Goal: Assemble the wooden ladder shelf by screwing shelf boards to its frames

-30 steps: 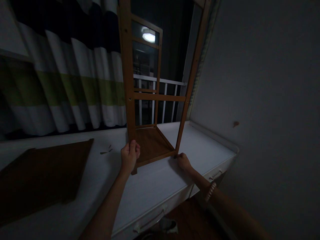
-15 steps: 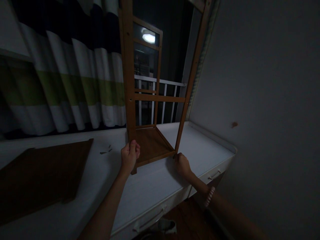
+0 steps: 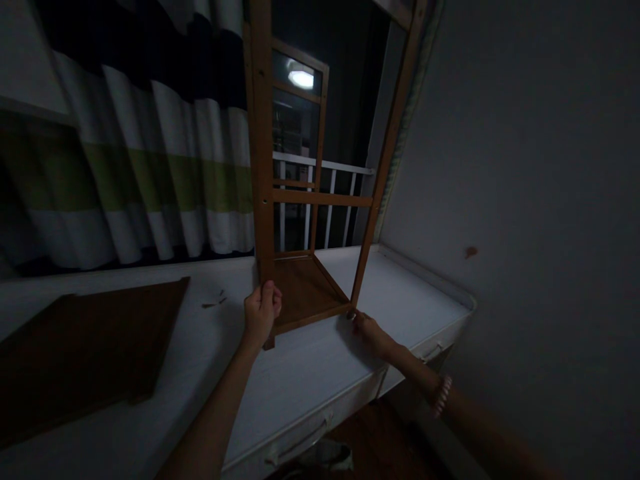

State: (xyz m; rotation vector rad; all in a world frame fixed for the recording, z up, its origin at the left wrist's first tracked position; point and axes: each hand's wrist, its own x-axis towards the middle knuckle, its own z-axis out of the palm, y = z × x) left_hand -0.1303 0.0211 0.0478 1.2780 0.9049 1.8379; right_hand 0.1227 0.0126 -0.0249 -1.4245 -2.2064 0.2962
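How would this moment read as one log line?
left hand: closed around front-left post of wooden shelf frame | right hand: at foot of front-right post | frame: upright on white desk | dark board: flat on desk

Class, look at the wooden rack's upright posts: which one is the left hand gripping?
The wide front-left post: the left hand is closed round it near its foot, while the right hand merely reaches the foot of the front-right post.
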